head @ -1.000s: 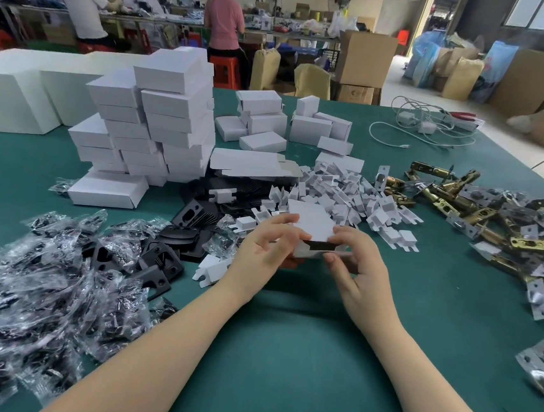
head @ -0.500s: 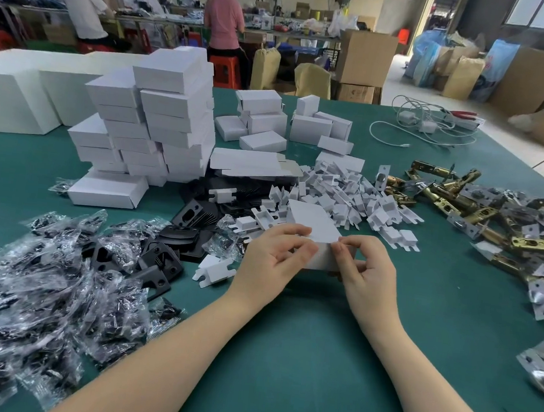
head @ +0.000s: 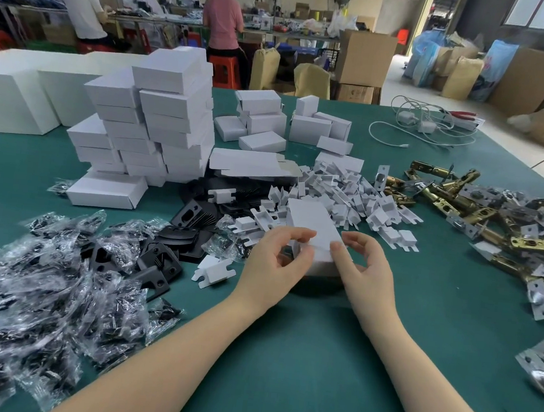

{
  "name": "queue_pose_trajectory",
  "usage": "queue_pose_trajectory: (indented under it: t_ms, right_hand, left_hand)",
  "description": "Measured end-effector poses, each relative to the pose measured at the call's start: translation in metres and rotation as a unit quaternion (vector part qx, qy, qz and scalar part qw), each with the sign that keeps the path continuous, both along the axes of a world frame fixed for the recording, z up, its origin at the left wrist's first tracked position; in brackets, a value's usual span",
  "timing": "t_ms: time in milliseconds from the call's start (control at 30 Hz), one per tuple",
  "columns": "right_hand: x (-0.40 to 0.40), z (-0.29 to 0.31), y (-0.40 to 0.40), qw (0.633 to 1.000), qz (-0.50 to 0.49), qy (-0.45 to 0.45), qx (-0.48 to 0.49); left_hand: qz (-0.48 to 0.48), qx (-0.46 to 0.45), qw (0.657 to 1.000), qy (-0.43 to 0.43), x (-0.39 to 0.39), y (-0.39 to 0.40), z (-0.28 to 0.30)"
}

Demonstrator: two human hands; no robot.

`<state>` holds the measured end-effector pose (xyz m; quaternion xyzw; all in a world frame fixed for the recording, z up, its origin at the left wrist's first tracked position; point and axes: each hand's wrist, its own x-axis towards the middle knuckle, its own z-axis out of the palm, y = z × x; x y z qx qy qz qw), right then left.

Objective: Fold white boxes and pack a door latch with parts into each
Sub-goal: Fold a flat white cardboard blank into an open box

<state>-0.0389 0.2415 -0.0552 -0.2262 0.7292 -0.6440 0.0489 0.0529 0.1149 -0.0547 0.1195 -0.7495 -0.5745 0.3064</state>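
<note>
Both hands, left hand [head: 280, 259] and right hand [head: 363, 264], pinch the white box [head: 315, 230] between them, closing its near end; finished boxes [head: 159, 118] stacked beyond-left, latches [head: 482, 219] waiting right.

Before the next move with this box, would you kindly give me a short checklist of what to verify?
1. White box held by both hands: ok; left hand and right hand pinch its near end.
2. Near end flap closed: cannot tell; the fingers hide it.
3. Latch and parts inside: cannot tell; the box is opaque.
4. Brass latches within reach for the next box: ok, piled on the right.
5. Flat box blanks available: ok, lying behind the white inserts.
</note>
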Motion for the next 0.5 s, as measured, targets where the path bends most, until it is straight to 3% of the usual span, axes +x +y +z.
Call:
queue_pose_trajectory:
  t_ms: [333,500]
  right_hand:
    - [-0.0028,0.0018,0.0012,0.992,-0.005,-0.089,-0.094]
    - [-0.004,0.0006,0.0002,0.967,0.062,-0.187,-0.163]
  left_hand:
    - [-0.054,-0.162,0.985,-0.015,-0.0014,0.0011,-0.0067]
    - [-0.074,-0.191,0.979,-0.018,0.0017,0.0057,-0.0032]
